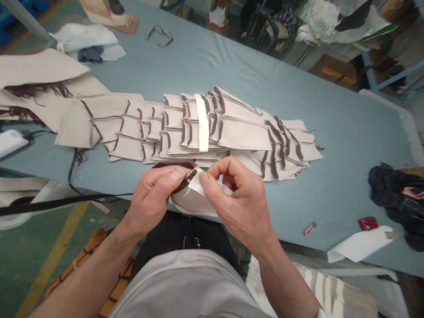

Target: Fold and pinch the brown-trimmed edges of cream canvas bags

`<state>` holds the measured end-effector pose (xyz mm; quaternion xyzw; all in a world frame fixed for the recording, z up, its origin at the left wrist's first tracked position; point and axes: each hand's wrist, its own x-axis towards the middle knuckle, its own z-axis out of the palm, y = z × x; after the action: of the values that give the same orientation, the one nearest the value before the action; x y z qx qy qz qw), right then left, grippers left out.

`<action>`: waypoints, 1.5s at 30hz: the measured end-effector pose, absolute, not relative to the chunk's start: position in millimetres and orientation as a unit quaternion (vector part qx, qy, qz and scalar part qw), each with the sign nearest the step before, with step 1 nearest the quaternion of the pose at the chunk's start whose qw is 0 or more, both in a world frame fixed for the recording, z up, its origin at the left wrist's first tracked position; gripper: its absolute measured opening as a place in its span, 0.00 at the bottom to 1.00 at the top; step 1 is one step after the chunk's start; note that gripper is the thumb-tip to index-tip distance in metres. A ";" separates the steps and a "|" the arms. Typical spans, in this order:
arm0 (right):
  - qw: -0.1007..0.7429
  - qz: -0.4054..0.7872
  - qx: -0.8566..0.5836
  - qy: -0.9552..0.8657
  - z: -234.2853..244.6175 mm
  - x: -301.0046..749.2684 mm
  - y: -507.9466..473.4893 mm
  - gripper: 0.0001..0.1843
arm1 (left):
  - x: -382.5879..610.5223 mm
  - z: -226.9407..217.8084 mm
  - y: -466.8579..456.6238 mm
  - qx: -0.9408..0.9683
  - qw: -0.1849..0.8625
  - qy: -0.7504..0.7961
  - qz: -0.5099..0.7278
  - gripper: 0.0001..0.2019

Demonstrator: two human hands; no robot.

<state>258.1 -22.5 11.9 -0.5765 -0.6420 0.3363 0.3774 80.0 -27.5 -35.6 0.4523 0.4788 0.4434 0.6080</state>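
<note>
My left hand (pixel 153 194) pinches the brown-trimmed edge of a beige fabric piece (pixel 192 204) held over the table's near edge. My right hand (pixel 236 198) pinches a small white paper strip (pixel 198 182) against the same piece, thumb and forefinger closed. Just beyond my hands lies a fanned-out stack of several beige fabric pieces with brown piping (pixel 212 132), with a white strip (pixel 202 121) laid across its top.
The grey-blue table (pixel 347 132) runs diagonally. Larger beige panels (pixel 43 88) lie at left, a black strap (pixel 49 204) hangs below the edge. A dark cloth pile (pixel 397 198), a red item (pixel 367 223), a pink lighter (pixel 309 229) and white paper (pixel 359 248) sit at right. Glasses (pixel 160 35) lie far back.
</note>
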 end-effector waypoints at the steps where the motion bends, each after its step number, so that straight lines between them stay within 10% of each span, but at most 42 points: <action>1: 0.378 0.338 -0.577 -0.640 12.0 257.8 -22.5 0.09 | 80.1 -35.4 -27.0 0.446 0.613 0.477 0.445 0.15; 45: 0.434 0.232 -0.505 -0.709 -14.4 256.5 -23.6 0.09 | 83.3 -43.0 -28.0 0.423 0.611 0.487 0.459 0.18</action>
<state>256.5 -23.6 -14.4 -0.5054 -0.7086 0.2322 0.4342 83.3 -28.0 -43.0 0.4230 0.4873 0.4585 0.6110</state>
